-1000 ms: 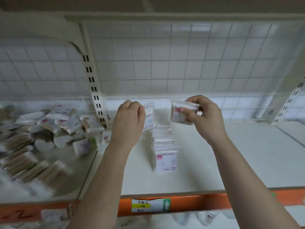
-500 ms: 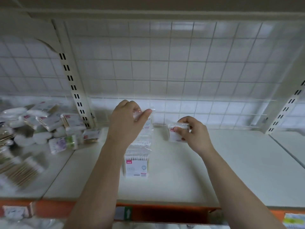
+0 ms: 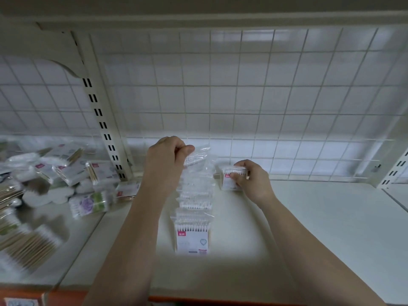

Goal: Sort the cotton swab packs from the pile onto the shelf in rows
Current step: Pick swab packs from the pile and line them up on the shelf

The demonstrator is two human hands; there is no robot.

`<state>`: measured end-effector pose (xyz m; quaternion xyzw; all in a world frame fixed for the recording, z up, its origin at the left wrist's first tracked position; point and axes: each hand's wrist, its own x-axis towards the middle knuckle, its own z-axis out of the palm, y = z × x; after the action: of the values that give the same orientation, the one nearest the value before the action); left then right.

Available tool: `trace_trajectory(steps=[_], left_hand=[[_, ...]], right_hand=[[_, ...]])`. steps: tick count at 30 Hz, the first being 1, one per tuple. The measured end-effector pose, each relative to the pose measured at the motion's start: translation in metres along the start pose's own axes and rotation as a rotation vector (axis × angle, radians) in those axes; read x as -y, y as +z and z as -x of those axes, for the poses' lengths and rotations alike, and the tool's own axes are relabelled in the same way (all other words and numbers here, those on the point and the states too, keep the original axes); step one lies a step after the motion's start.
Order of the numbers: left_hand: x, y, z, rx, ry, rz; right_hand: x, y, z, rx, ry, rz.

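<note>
i see a white wire grid panel (image 3: 242,96) across the whole back. slotted cream upright (image 3: 99,120) stands at left of it, curved bracket (image 3: 63,62) at its top. second slotted upright (image 3: 395,171) at far right edge. underside of an upper board (image 3: 198,9) runs along the top. orange front strip (image 3: 64,298) bottom left, label (image 3: 21,302) on it, print too blurred to read.

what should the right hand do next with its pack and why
Probably stand the cotton swab pack upright on the shelf and let go: the right hand grips it low near the wire grid, just right of the row, whose rear pack the left hand pinches, likely a second row's start.
</note>
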<state>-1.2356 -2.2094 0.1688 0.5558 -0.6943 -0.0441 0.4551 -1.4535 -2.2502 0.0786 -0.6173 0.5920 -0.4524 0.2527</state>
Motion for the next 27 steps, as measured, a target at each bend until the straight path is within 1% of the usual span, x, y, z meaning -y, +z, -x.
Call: trace_trajectory(steps=[3,13,19,27], left_hand=[[0.002,-0.002,-0.005,0.017,-0.019,0.064],[0.013,-0.001,-0.021,0.011,-0.007,0.077],[0.014,0.003,-0.022,0.018,0.008,0.084],[-0.005,0.018,-0.025,0.059,0.026,0.186]], right_hand=[[0.0,0.009,-0.01,-0.033,-0.019,0.038],[-0.004,0.023,-0.029,-0.112,0.002,0.091],[-0.006,0.024,-0.031,-0.098,-0.014,0.126],[-0.01,0.003,-0.019,-0.097,-0.01,0.121]])
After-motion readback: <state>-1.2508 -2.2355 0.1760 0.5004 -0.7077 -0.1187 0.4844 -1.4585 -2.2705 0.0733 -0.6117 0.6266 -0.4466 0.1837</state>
